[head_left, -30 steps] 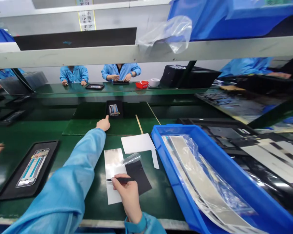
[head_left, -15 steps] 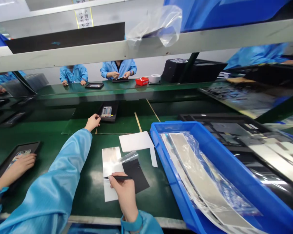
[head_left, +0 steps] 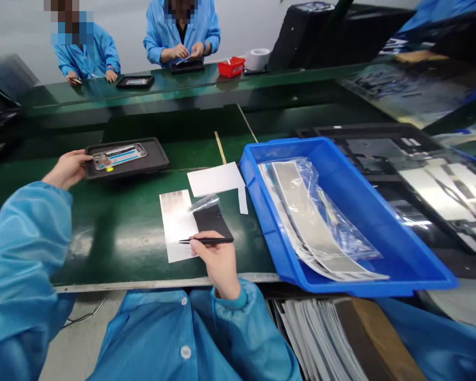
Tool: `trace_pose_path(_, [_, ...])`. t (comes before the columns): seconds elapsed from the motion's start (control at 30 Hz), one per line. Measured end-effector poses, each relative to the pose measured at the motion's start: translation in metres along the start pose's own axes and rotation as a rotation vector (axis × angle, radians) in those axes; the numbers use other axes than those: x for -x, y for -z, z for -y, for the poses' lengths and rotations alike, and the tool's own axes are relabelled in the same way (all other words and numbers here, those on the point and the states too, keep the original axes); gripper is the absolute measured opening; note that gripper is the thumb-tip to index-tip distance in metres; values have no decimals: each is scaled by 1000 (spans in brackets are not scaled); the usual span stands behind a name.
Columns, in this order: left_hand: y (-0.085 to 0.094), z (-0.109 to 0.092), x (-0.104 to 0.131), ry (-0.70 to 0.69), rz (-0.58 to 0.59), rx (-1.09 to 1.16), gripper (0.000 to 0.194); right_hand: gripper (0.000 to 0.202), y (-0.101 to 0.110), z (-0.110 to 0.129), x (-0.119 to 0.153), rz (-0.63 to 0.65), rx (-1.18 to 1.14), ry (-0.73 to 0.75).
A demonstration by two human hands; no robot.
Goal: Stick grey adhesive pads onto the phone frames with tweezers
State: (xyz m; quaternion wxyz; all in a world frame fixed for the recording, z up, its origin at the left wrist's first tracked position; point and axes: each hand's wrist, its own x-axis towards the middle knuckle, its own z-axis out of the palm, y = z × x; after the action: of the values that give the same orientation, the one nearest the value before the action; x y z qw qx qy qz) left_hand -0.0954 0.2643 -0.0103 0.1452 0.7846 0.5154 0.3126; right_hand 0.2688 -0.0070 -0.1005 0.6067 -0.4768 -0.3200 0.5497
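Note:
My left hand (head_left: 68, 168) grips the left end of a black tray (head_left: 156, 153), which looks slightly raised off the green bench. In the tray lies a phone frame (head_left: 121, 154) with blue strips and a small yellow tab. Black tweezers (head_left: 214, 241) are pinched in my right hand (head_left: 219, 262), their tips pointing left over a white sheet (head_left: 174, 227). Small greyish patches line the top of that sheet. Beside it lies a black sheet (head_left: 211, 219) with a clear film strip (head_left: 204, 202) at its upper edge.
White paper (head_left: 214, 180) lies behind the sheets. At right a blue bin (head_left: 396, 254) holds long silvery strips (head_left: 301, 211) and clear plastic. Two people in blue work across the bench, near a red basket (head_left: 231, 67) and a tape roll (head_left: 257, 59).
My left hand has brought the black tray with the phone frame nearer and to the left. The view has tilted down. My right hand still holds the tweezers over the white sheet.

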Motion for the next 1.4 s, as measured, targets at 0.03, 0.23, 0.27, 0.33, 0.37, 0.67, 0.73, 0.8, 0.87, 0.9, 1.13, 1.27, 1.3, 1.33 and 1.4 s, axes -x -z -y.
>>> trace_pose_path(0.03, [11,1,7,29,56,13,50,24,9,3,3,-14,18,11])
trace_pose_path(0.23, [5,-15,36,434,637,302,80,21,52,17,2,-146,81,90])
trace_pose_path(0.27, [-5,-21,36,424,722,310,80,21,54,18,0,-162,84,101])
trace_pose_path(0.33, [-28,-37,33,393,837,234,74,22,57,19,-5,-182,100,112])
trace_pose_path(0.37, [-40,-47,31,372,843,158,67,23,58,19,-7,-188,113,113])
trace_pose_path(0.67, [-158,-182,76,-223,442,-69,41,23,62,21,-24,-173,220,211])
trace_pose_path(0.73, [-178,-197,85,-233,434,-53,35,22,61,24,-30,-159,247,234])
trace_pose_path(0.8, [-189,-203,88,-204,419,-57,22,20,59,27,-34,-147,268,254])
trace_pose_path(0.87, [-192,-202,88,-176,412,-55,13,18,55,30,-37,-132,280,271])
trace_pose_path(0.9, [-191,-201,89,-169,408,-51,12,17,52,31,-39,-126,284,282])
trace_pose_path(1.13, [-183,-204,98,-152,372,-18,23,14,38,35,-46,-79,306,430])
trace_pose_path(1.27, [-182,-209,100,-113,385,-13,21,14,38,31,-48,-80,323,475])
trace_pose_path(1.3, [-182,-210,100,-105,385,-10,20,14,39,30,-49,-78,325,474])
trace_pose_path(1.33, [-181,-211,99,-97,384,-7,19,14,39,29,-49,-74,327,471])
trace_pose_path(1.4, [-181,-212,99,-86,381,2,17,14,40,28,-49,-66,334,465])
